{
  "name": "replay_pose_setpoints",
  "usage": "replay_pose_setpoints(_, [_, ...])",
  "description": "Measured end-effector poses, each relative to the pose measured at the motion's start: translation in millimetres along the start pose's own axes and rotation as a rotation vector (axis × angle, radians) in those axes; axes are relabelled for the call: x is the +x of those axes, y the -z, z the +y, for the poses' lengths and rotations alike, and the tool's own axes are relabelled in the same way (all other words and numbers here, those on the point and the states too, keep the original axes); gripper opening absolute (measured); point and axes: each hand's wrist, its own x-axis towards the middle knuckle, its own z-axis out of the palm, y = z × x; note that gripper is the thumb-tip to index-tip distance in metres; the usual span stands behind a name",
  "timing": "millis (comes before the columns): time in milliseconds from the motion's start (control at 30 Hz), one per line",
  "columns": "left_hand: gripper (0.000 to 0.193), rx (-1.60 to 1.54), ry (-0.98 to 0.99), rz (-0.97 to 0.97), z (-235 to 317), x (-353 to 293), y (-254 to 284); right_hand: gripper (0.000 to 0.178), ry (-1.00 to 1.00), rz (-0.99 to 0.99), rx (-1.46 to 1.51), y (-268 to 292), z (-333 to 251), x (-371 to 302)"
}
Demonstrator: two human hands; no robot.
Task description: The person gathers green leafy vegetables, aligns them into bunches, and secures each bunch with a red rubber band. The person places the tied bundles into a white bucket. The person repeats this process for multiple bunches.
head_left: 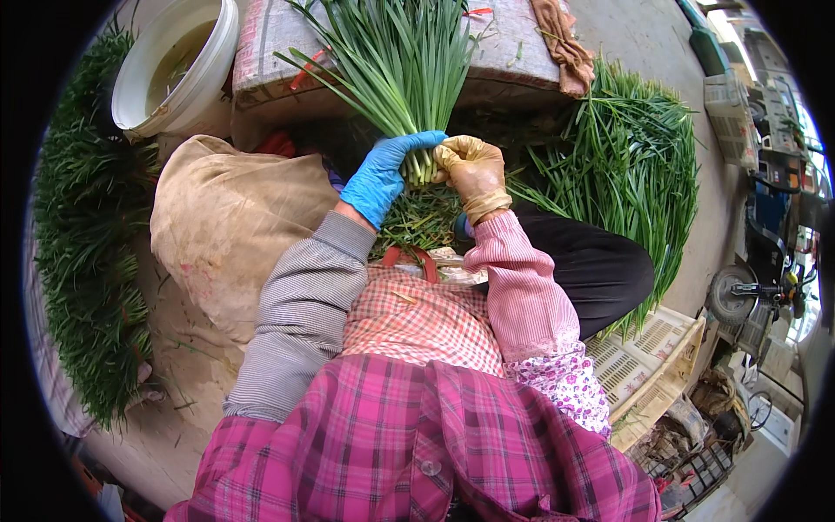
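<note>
A bunch of garlic chives (409, 74) spreads away from me, its pale stem ends toward my body and its long green leaves over a cloth-covered block. My left hand (384, 174), in a blue glove, is closed round the lower stems. Beside it my right hand (474, 172), in a tan translucent glove, has its fingers curled in a pinch at the right side of the pale stem ends. Its fingertips are partly hidden. Below the hands lies a litter of loose green trimmings (419, 219).
The woven-cloth block (274, 48) stands in front, with a brown rag (564, 43) at its right. A white bucket (193, 87) holds murky liquid. Piles of chives lie at left (87, 252) and right (639, 165). A plastic crate (648, 357) sits near my right knee.
</note>
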Motion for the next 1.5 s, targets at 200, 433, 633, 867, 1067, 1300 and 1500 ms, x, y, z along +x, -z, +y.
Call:
replay_pose_setpoints(200, [0.024, 0.08, -0.136, 0.125, -4.2, 6.4, 2.8, 0.013, -0.021, -0.002, 0.084, -2.6, -2.4, -1.1])
replay_pose_setpoints(433, [0.024, 0.006, -0.111, 0.043, -6.5, 11.6, 10.4, 0.013, 0.088, 0.121, 0.191, -9.0, 0.6, -13.1])
replay_pose_setpoints(633, [0.023, -0.041, -0.183, 0.071, -9.8, 11.6, 7.5, 0.013, 0.092, 0.161, 0.458, -16.1, 14.5, -16.7])
replay_pose_setpoints(867, [0.02, 0.043, -0.233, 0.271, -2.5, -0.8, -11.9, 0.014, 0.142, 0.344, 0.598, 8.4, 13.7, -5.4])
replay_pose_setpoints(1067, [0.03, 0.408, -0.508, 0.343, -17.5, -0.5, -10.9, 0.061, -0.001, 0.11, -0.164, 1.5, -9.7, 24.3])
replay_pose_setpoints(1300, [0.031, 0.114, -0.31, 0.12, -8.0, -5.0, -6.6, 0.033, -0.188, -0.067, -0.103, 6.2, -24.3, 45.0])
replay_pose_setpoints(1500, [0.03, -0.001, -0.186, 0.086, -9.2, -4.1, -1.3, 0.022, -0.175, -0.151, 0.369, 15.0, 11.7, 42.2])
